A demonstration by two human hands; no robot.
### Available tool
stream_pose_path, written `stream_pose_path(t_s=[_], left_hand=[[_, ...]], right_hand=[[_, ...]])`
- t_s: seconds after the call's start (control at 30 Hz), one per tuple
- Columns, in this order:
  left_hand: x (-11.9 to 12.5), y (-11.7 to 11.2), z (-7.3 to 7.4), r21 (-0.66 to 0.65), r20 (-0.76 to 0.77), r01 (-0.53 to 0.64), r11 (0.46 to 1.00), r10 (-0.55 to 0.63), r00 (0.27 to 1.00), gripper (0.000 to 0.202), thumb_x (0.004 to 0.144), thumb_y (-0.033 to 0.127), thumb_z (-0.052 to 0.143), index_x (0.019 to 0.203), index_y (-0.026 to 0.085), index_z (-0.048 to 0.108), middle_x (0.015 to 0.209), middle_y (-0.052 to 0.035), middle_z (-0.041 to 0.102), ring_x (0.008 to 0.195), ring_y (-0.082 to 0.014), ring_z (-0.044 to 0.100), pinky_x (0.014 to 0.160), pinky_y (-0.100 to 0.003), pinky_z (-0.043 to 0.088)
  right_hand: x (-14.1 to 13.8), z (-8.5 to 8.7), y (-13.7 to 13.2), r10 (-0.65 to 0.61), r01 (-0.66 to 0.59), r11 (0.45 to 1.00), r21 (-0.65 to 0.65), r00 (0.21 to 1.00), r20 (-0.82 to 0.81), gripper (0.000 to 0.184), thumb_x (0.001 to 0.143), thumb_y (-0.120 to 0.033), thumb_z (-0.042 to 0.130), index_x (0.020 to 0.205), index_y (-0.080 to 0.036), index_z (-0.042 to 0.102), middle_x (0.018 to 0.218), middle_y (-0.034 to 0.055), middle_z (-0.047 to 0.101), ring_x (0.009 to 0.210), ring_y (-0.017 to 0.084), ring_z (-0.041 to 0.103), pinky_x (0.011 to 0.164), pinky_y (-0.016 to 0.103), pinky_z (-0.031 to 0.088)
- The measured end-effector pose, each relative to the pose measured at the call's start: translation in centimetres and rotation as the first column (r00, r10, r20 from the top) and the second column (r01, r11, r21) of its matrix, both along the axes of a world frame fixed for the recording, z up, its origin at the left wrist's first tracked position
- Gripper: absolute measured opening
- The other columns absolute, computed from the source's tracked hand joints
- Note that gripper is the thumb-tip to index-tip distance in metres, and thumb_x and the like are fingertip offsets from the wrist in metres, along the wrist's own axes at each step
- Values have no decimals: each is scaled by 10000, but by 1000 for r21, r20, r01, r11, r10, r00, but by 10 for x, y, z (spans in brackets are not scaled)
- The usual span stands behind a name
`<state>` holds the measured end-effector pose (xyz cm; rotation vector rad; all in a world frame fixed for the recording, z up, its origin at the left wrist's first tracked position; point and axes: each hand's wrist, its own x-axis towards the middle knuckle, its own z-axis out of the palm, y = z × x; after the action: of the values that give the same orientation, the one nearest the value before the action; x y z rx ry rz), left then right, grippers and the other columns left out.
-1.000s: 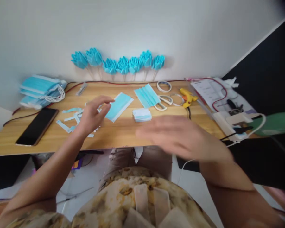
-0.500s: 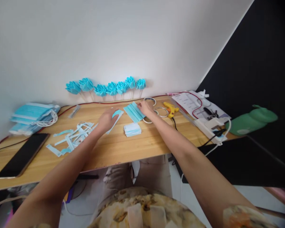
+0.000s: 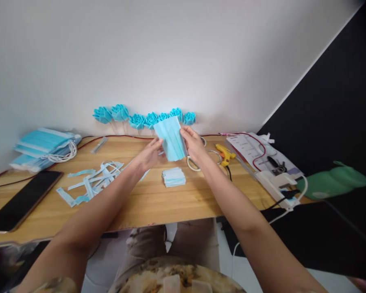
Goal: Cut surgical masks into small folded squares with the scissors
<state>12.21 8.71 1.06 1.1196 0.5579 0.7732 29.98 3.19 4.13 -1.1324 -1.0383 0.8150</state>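
Note:
A pleated blue face mask piece (image 3: 171, 138) is raised above the table, tilted, with its ear loops not in sight. My right hand (image 3: 194, 143) pinches its right edge between thumb and fingers. At its lower left edge is my left hand (image 3: 152, 154), thumb and fingers closed on the side. Just below lies a small stack of cut mask pieces (image 3: 173, 177) on the wooden table (image 3: 195, 199). Cut blue and white strips (image 3: 93, 182) are heaped left of my left forearm, and part of another strip (image 3: 145, 175) shows beside my left wrist.
Several blue paper-like roses (image 3: 137, 121) on stems lean along the wall. Whole masks (image 3: 44, 144) and a phone (image 3: 24, 199) lie left. To the right are tape rolls (image 3: 192, 163), a yellow glue gun (image 3: 225, 154), papers (image 3: 247, 142), a power strip (image 3: 276, 189) and a green bottle (image 3: 332, 181).
The mask piece has been lifted off the table by my right hand. My left hand has left the strip and moved right to the piece's edge. The view has shifted slightly.

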Motion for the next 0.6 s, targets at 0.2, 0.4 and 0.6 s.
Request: stream_pose_path(t_s=[0.2,0.4,0.6], left_hand=[[-7,-6,2,-40,142,-118,992,123,982,472,600,438,945,945,169,770,974,-90,812,980,-293,739,929,-432,556],[-11,-13,6,159,106,-211,964,196,975,483,615,526,928,907,176,768,925,-55,804,899,-255,734,850,-360,554],[-8,-20,5,165,46,-295,941,292,955,512,642,618,879,867,179,737,787,-5,736,690,-164,628,664,-280,517]], right_hand=[[-8,-13,-7,91,-102,994,-36,968,-233,437,692,-568,803,934,-257,613,811,-24,688,777,175,660,713,295,541],[-10,-21,-20,274,-303,949,-89,929,-247,629,728,-754,710,1114,-258,704,1015,45,785,937,214,729,774,326,578],[-24,-26,-23,23,-30,997,-68,994,-105,477,676,-599,819,963,-242,683,932,12,737,896,199,651,831,321,531]])
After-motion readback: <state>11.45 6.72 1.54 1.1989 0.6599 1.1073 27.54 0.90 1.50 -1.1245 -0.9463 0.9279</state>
